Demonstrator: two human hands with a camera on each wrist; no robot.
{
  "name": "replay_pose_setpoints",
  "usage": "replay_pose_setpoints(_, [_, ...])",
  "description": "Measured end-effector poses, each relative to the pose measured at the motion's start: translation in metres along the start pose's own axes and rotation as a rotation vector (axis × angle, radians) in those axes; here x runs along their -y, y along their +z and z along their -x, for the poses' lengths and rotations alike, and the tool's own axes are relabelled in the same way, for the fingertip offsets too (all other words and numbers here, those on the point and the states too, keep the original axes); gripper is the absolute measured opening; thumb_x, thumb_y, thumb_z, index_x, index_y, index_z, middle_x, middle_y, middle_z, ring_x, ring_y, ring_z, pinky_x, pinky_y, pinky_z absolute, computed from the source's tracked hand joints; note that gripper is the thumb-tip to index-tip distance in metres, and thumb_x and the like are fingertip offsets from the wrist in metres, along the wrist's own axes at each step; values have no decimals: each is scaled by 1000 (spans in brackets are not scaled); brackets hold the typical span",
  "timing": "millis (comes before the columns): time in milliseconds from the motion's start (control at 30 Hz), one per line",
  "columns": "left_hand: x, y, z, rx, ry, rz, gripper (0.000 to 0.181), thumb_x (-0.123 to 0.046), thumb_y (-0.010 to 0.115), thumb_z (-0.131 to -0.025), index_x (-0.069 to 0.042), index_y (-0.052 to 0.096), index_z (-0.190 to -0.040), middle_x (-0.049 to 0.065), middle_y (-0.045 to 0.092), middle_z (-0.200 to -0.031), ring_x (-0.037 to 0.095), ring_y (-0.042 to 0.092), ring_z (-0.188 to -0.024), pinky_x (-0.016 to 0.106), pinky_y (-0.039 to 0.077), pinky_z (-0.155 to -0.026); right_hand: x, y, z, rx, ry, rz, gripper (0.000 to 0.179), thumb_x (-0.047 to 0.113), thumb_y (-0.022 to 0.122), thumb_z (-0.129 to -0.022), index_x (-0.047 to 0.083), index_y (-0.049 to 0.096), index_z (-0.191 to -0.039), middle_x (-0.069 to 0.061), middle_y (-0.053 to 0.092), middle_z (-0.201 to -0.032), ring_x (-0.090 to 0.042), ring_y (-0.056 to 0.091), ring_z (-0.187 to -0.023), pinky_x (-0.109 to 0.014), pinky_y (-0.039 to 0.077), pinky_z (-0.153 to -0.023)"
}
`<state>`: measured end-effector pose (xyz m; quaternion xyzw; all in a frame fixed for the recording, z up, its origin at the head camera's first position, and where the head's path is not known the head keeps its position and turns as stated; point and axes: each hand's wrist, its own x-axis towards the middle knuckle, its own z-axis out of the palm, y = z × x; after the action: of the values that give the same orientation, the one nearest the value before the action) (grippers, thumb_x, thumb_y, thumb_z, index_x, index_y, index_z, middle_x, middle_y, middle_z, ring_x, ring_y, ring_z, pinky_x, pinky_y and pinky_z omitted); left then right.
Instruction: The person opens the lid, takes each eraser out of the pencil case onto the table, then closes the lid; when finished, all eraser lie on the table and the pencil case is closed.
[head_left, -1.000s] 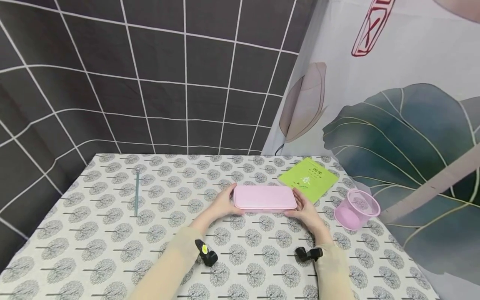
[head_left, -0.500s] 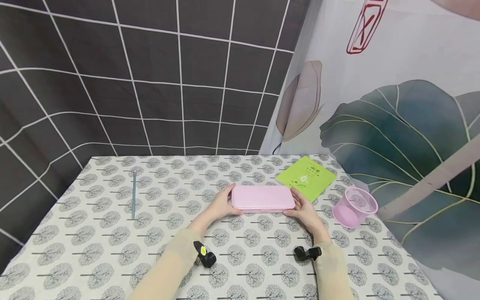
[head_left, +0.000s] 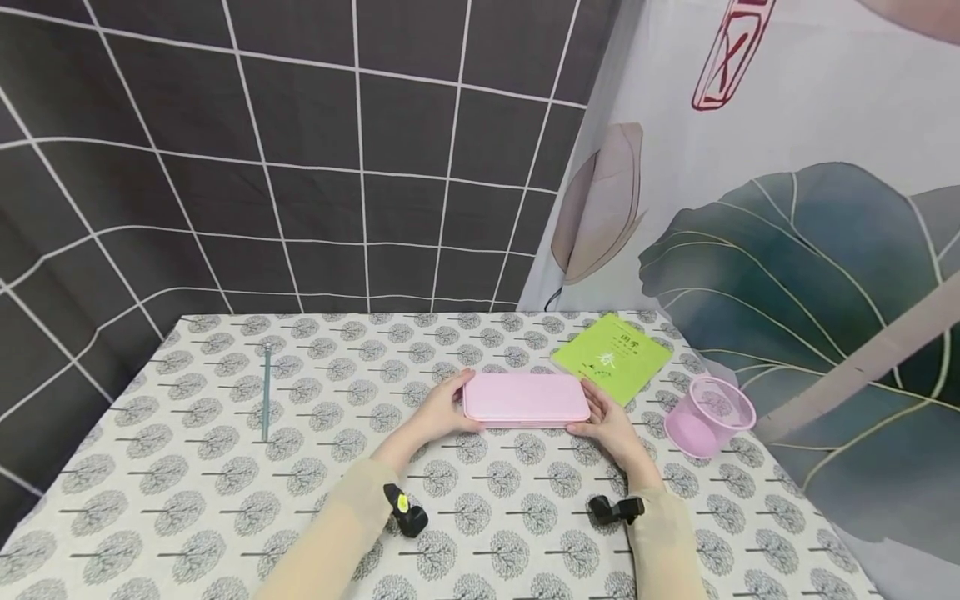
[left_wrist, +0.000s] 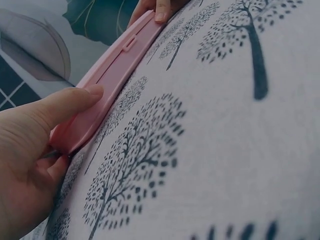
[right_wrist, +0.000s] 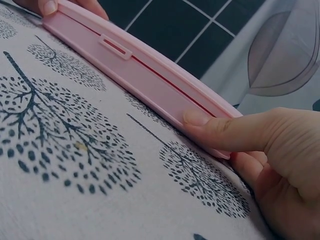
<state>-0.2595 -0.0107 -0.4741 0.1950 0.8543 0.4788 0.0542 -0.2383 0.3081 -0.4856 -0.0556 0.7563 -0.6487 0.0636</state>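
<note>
A pink pencil case [head_left: 527,397] with its lid closed lies lengthwise across the middle of the table, held at both ends. My left hand [head_left: 444,408] grips its left end, thumb on the front side and fingers around the end, as the left wrist view shows. At the opposite end my right hand [head_left: 611,422] grips it the same way; in the right wrist view the thumb [right_wrist: 220,131] presses the front side. A small latch [right_wrist: 115,46] sits at the middle of that side. The fingers behind the case are partly hidden.
A green booklet [head_left: 613,358] lies just behind and right of the case. Beyond my right hand a pink see-through cup [head_left: 708,417] leans on its side or tilts. A blue-grey pencil-like stick [head_left: 266,393] lies at the left on the tree-patterned tablecloth [head_left: 187,475].
The view has shifted slightly over the last second. Both hands keep the same hold on the pencil case, and it has not visibly moved on the table.
</note>
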Motion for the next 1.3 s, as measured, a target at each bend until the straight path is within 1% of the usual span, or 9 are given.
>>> replay_pose_setpoints(267, [3,-1,-4,2,9,-14,105,-23,94,-58,3,41,-145,18,40,-152,35,50,-132,39,42,-112,0,2,3,1,-6,-23,97,-17,67,-77,-9,6,-152,-30,10,-159,-42,15,-147,-6,37,-101])
replay_pose_setpoints(467, [2,-4,-9,7,-35,63,102,-17,94,-57,4,43,-143,23,45,-147,36,54,-129,38,45,-108,4,2,5,-3,16,9,97,-16,68,-78,-7,7,-153,-29,10,-160,-39,18,-147,-8,36,-103])
replay_pose_setpoints(533, [0,-7,-10,21,-32,73,99,-17,93,-59,5,44,-142,25,48,-144,37,55,-127,39,46,-107,5,2,4,-7,23,11,97,-16,68,-77,-7,8,-153,-29,10,-160,-40,19,-147,-8,37,-102])
replay_pose_setpoints(600, [-1,-12,-11,39,-26,42,96,-20,92,-62,5,44,-142,24,50,-143,37,54,-128,42,44,-110,5,3,3,-7,24,6,97,-16,68,-77,-7,8,-153,-29,10,-160,-40,20,-146,-9,37,-102])
replay_pose_setpoints(767, [-5,-23,-16,66,12,-21,87,-27,88,-68,4,48,-139,22,49,-145,39,43,-136,54,30,-117,2,3,2,-3,12,3,98,-15,69,-76,-9,8,-152,-31,13,-158,-43,19,-146,-11,37,-103])
replay_pose_setpoints(833, [-8,-27,-19,73,41,4,82,-26,87,-71,4,50,-138,22,49,-145,39,42,-137,55,29,-118,1,3,2,0,10,-3,98,-15,70,-75,-10,8,-151,-33,14,-157,-44,18,-146,-12,37,-103])
replay_pose_setpoints(933, [-9,-30,-25,75,49,98,72,-24,84,-75,1,54,-136,18,52,-143,37,49,-132,52,35,-115,-1,2,2,15,5,-17,98,-16,69,-75,-12,7,-151,-32,11,-157,-44,15,-147,-10,37,-103])
replay_pose_setpoints(1100, [-8,-33,-37,8,62,171,46,-25,74,-86,-7,63,-128,10,63,-132,30,60,-121,47,45,-108,-3,1,1,38,-32,-31,99,-17,68,-74,-11,6,-151,-29,8,-160,-42,12,-147,-8,35,-103])
replay_pose_setpoints(1300, [-9,-33,-48,-88,76,111,41,-32,60,-97,-3,63,-125,13,67,-124,29,65,-110,43,51,-102,-3,0,-1,41,-52,-35,98,-15,69,-75,-10,9,-151,-27,9,-160,-41,13,-148,-9,35,-104])
